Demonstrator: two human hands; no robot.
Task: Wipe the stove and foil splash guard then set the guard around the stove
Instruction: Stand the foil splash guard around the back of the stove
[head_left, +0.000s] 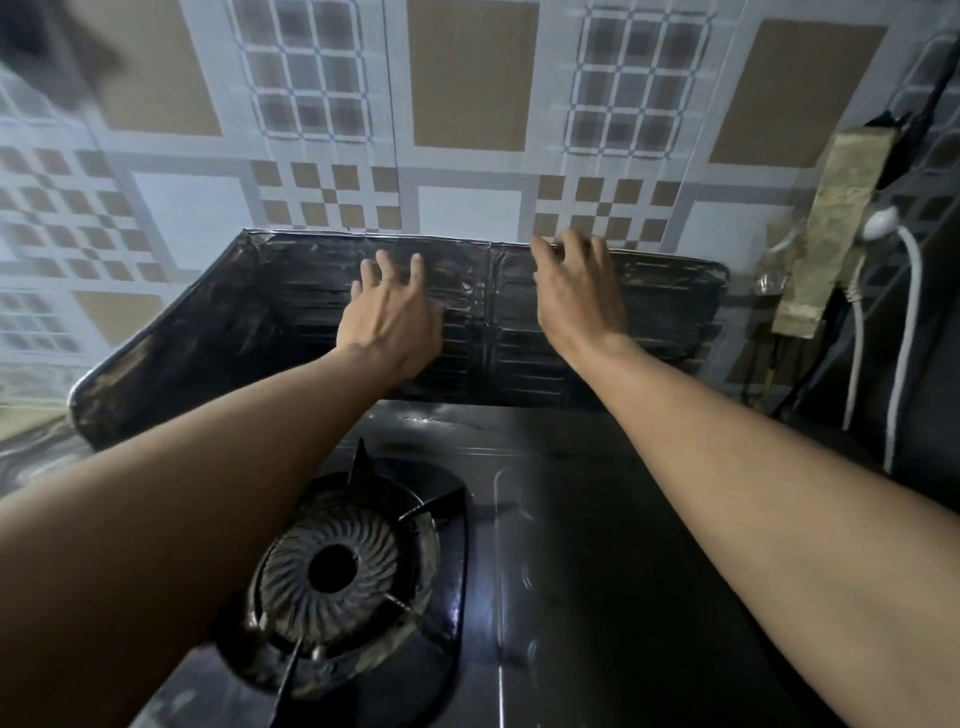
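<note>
The dark, grimy foil splash guard (665, 306) stands upright behind the black stove (597, 545), against the tiled wall. Its left panel (171, 364) is folded forward along the stove's left side. My left hand (392, 317) lies flat on the guard's back panel, fingers spread. My right hand (576, 291) rests on the back panel further right, with its fingertips curled over the guard's top edge. The round burner (332, 566) with its pan supports sits at the stove's front left, partly under my left forearm. No cloth is in view.
A patterned tiled wall (467, 197) rises right behind the guard. At the right, a taped power strip (831, 228) holds a white plug (880, 221) whose cable hangs down beside the stove. A marbled counter (31, 457) shows at the left.
</note>
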